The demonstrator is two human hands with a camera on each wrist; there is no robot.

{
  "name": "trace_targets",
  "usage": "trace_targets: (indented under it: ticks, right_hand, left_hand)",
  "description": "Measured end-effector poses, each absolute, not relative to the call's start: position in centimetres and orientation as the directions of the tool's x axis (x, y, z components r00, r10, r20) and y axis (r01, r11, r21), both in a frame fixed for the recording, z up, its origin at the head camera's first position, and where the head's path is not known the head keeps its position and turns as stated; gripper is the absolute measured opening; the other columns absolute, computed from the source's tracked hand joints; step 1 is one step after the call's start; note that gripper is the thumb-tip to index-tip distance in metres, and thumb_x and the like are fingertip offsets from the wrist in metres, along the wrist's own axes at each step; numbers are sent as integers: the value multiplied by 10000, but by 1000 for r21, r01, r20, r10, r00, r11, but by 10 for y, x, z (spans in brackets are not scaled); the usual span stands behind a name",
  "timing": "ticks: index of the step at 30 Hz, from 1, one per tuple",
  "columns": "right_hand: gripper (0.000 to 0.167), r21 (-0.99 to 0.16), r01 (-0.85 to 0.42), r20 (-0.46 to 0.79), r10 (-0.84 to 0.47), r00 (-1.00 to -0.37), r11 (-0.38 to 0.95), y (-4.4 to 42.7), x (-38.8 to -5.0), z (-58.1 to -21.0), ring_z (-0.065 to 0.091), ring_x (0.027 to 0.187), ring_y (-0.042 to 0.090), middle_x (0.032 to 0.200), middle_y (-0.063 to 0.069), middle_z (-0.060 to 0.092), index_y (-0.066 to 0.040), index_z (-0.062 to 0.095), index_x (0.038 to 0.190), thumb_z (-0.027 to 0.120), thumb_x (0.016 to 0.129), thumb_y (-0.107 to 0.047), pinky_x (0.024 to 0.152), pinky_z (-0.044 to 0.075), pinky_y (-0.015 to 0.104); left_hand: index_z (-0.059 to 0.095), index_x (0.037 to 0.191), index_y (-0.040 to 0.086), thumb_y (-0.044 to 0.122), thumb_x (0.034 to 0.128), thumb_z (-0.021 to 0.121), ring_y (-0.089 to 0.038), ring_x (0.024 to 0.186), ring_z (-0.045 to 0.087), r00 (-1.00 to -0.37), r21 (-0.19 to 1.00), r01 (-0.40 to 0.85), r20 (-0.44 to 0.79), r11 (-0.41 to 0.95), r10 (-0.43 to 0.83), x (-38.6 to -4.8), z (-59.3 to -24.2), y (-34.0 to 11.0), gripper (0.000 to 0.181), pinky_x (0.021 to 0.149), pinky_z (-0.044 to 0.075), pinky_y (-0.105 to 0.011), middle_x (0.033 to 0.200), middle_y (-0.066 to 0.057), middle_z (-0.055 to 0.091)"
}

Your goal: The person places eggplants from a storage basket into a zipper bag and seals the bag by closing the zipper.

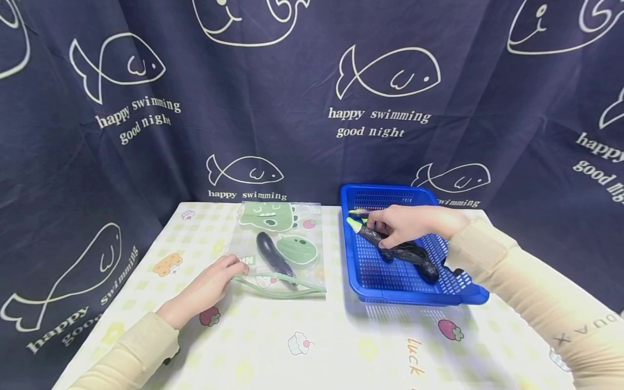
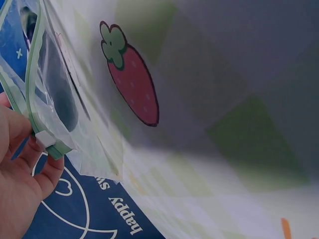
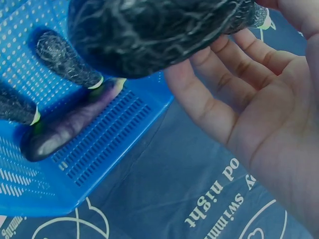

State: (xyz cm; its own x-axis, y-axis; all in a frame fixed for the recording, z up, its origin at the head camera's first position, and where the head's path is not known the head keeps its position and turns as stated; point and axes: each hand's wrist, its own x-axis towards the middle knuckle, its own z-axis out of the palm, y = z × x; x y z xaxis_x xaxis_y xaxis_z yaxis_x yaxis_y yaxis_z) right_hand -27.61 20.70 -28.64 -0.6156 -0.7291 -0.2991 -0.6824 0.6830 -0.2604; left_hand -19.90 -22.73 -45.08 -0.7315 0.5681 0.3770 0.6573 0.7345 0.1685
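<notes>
A clear zip bag (image 1: 312,271) with green cartoon prints lies on the table, a dark eggplant (image 1: 273,253) inside it. The left hand (image 1: 207,288) pinches the left end of its green zip edge; the left wrist view shows thumb and fingers on the white slider (image 2: 45,139). Over the blue basket (image 1: 356,271), the right hand (image 1: 411,223) grips a dark, film-wrapped eggplant (image 1: 369,235) with a pale green stem end. In the right wrist view, that wrapped eggplant (image 3: 149,37) is large and near, fingers curled beneath it.
Inside the basket lie more eggplants: a purple one (image 3: 75,122) and small wrapped ones (image 3: 65,59) in the right wrist view. The basket stands right of the bag. A dark blue printed curtain (image 1: 302,108) hangs behind the checked tablecloth (image 1: 273,352).
</notes>
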Motion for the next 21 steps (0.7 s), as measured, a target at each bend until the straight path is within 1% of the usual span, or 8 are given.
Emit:
trace_targets:
  ticks: [2,6,14,19,21]
  right_hand:
    - [364,-271,-683,-284,-734,-617,679,205,-276,-286,501,720,92,852,-31,576,-83,542,1141,680,827,-204,682,436,261]
    - [353,-280,-698,-237,-752,-615,659,202,-274,-288,489,685,77,796,-49,556,-85,550,1119,686,821,-214,660,423,249]
    - [367,-291,-729,-152,-782,-604,620,189,-265,-291,473,628,56,754,-47,546,-69,571,1118,687,814,-239,628,415,238]
    - [358,-275,-754,-103,-798,-594,597,180,-259,-294,472,599,30,744,-60,562,-76,598,1099,691,802,-253,641,431,239]
    - [351,-268,-763,-82,-803,-590,588,177,-257,-294,482,591,18,743,-68,577,-78,609,1090,693,799,-255,677,444,260]
  left_hand:
    - [610,1023,159,-208,742,588,-119,940,539,-727,165,661,385,732,569,-199,-451,-227,464,814,477,-321,979,71,538]
    - [609,1014,161,-214,727,597,-112,924,540,-709,154,673,412,724,572,-200,-452,-228,472,797,480,-316,972,76,537]
    - [609,1012,169,-190,746,607,-109,916,539,-706,149,674,418,724,572,-201,-452,-228,447,789,480,-309,960,78,533]
    - [611,1019,170,-190,746,606,-110,915,538,-710,152,672,409,724,573,-202,-452,-229,452,793,479,-309,965,77,532]
    - [610,1019,168,-191,746,604,-112,915,538,-709,154,674,411,723,573,-202,-452,-229,451,793,478,-311,966,75,533]
